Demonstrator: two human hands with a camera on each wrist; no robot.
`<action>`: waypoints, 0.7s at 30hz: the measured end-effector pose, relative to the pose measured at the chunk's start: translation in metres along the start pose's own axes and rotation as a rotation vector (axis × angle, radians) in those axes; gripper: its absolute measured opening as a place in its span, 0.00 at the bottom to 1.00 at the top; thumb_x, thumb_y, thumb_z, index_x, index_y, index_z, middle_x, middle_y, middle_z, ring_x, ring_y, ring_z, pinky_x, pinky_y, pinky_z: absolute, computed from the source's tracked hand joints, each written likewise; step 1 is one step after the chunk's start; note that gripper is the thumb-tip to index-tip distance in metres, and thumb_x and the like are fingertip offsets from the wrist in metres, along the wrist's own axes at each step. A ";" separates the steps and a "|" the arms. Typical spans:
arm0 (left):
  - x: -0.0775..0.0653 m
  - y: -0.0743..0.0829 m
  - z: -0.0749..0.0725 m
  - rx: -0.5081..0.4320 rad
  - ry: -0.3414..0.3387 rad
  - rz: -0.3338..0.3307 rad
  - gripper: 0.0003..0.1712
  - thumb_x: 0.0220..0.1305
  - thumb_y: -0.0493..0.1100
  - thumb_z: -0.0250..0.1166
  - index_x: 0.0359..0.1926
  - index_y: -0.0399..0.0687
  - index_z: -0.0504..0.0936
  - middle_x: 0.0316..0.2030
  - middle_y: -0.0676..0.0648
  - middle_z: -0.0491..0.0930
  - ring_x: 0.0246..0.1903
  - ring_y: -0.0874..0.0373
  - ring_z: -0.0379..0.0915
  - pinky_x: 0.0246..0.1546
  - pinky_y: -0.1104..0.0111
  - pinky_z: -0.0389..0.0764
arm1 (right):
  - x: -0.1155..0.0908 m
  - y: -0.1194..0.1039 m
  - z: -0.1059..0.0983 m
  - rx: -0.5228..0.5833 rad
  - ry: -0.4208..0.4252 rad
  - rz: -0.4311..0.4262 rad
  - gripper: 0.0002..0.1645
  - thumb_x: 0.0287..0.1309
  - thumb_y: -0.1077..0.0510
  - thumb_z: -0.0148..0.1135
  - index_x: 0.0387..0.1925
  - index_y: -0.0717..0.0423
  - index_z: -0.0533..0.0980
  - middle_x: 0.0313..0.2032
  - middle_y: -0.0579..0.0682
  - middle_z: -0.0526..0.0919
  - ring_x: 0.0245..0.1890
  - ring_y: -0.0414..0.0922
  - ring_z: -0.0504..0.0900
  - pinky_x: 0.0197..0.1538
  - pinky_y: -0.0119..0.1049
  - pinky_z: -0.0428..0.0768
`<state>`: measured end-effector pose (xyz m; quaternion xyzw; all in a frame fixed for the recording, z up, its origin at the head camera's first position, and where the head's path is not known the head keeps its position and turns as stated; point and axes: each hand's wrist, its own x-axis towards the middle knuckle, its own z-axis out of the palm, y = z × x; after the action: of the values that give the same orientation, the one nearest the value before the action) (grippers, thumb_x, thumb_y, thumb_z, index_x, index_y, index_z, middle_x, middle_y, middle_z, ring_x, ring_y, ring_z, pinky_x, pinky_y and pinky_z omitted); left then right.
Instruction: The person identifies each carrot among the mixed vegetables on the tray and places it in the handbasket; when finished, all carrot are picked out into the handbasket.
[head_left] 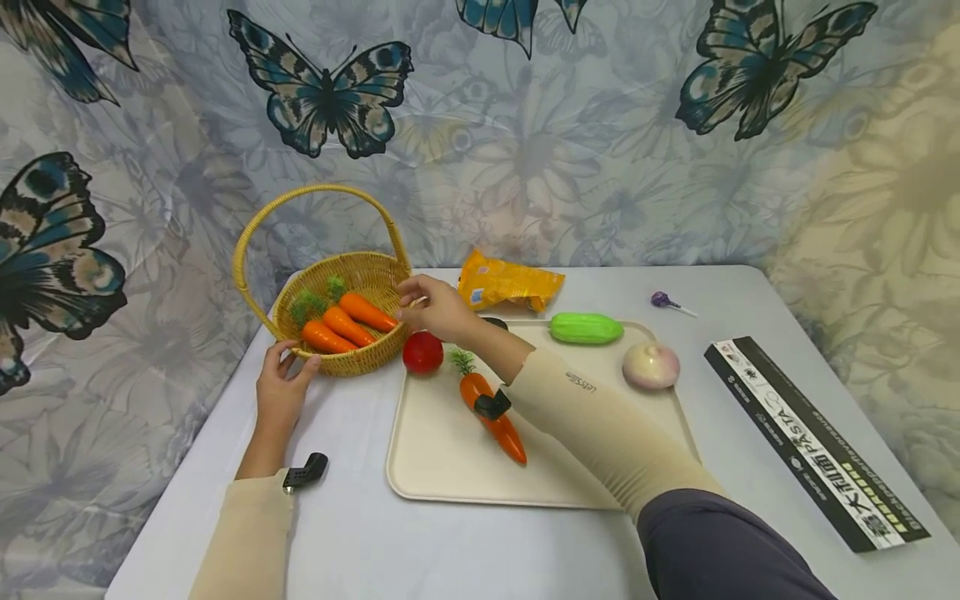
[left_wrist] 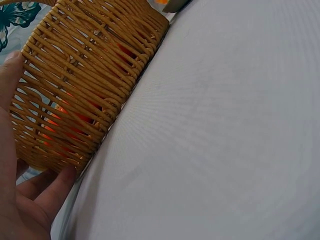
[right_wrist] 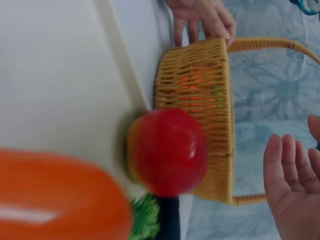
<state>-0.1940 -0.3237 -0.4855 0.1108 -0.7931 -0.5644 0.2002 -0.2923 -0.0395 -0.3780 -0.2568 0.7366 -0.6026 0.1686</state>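
Head view: the right rim of the basket (head_left: 360,364) is partly covered by the right hand (head_left: 438,308), whose fingers are loosely bent and hold nothing; in the right wrist view that hand is cut off by the frame. The basket, woven and arch-handled, is stood on a white table (head_left: 352,533). Its near left side is gripped by the left hand (head_left: 283,385), thumb at the rim, fingers by the base. Inside the basket three carrots (head_left: 348,326) with frilly tops are laid; through the weave only orange glimpses are given. Just right of the basket a glossy, round apple (head_left: 423,353) is set; whether they touch cannot be told. Farther right of the basket, a smooth tray (head_left: 442,471) is partly hidden by the right sleeve (head_left: 600,417). On it, a fourth carrot (head_left: 509,435) is crossed by a black wrist camera (head_left: 492,406), and a dark thing (head_left: 496,322) is too covered to be identified.
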 end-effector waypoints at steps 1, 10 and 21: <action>0.000 0.000 0.000 0.001 -0.001 0.001 0.33 0.63 0.48 0.68 0.64 0.43 0.66 0.72 0.49 0.53 0.68 0.50 0.57 0.62 0.56 0.69 | -0.005 0.001 -0.002 0.009 0.001 0.003 0.24 0.62 0.64 0.64 0.59 0.59 0.70 0.50 0.59 0.76 0.43 0.49 0.80 0.47 0.47 0.83; -0.007 -0.002 0.000 0.015 -0.014 -0.033 0.35 0.63 0.50 0.68 0.66 0.46 0.65 0.74 0.49 0.49 0.69 0.50 0.55 0.63 0.53 0.67 | -0.059 0.009 -0.025 0.046 0.046 0.000 0.25 0.60 0.66 0.65 0.58 0.60 0.70 0.49 0.64 0.75 0.42 0.51 0.81 0.48 0.50 0.82; -0.003 0.004 -0.002 0.013 -0.015 0.003 0.34 0.63 0.48 0.69 0.65 0.45 0.65 0.73 0.48 0.52 0.68 0.48 0.56 0.62 0.53 0.68 | -0.119 0.027 -0.040 -0.056 0.097 0.042 0.25 0.60 0.63 0.65 0.58 0.57 0.71 0.49 0.61 0.78 0.42 0.49 0.80 0.43 0.39 0.84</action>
<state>-0.1900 -0.3227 -0.4823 0.1069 -0.7983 -0.5599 0.1944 -0.2232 0.0657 -0.4027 -0.2164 0.7657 -0.5899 0.1378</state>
